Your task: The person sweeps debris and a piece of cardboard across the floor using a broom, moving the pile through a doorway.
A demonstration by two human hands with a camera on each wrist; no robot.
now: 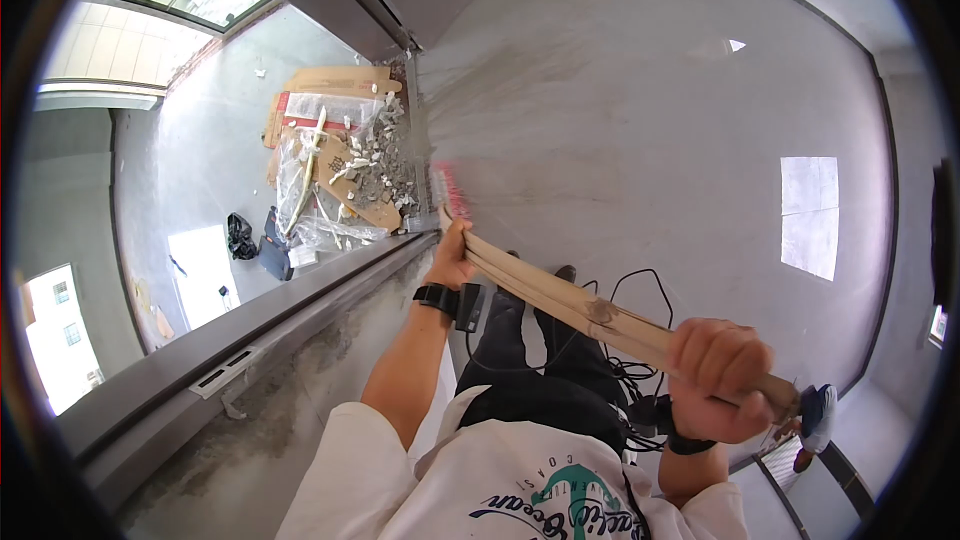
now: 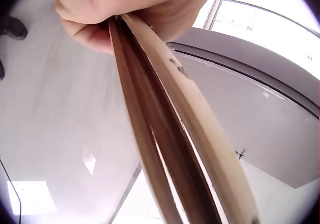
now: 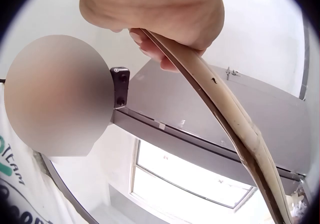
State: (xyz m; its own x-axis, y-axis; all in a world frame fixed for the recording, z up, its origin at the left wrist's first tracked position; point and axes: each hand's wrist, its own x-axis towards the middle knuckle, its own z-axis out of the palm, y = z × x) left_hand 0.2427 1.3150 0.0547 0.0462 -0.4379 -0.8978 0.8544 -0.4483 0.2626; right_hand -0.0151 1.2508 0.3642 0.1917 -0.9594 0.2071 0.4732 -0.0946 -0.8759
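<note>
A broom with blurred pink bristles (image 1: pixel 450 190) stands on the grey floor beside the door track. Its long handle (image 1: pixel 570 305) looks like flat wooden strips laid together, with gaps between them in the left wrist view. Low on the handle, near the bristles, my left hand (image 1: pixel 453 252) grips it with curled fingers. My right hand (image 1: pixel 725 375) is wrapped round the upper end, close to my right side. In the left wrist view the strips (image 2: pixel 165 114) run down from my left hand (image 2: pixel 125 8); in the right wrist view the handle (image 3: pixel 210 93) passes out under my right hand (image 3: pixel 155 13).
Past the door track (image 1: pixel 300 285), rubble (image 1: pixel 375 160) lies beside and on flattened cardboard (image 1: pixel 340 175) with plastic wrap. A black bag (image 1: pixel 240 237) is further left. Dark cables (image 1: pixel 630 370) loop near my legs. Part of another person (image 1: pixel 818 420) shows at the right.
</note>
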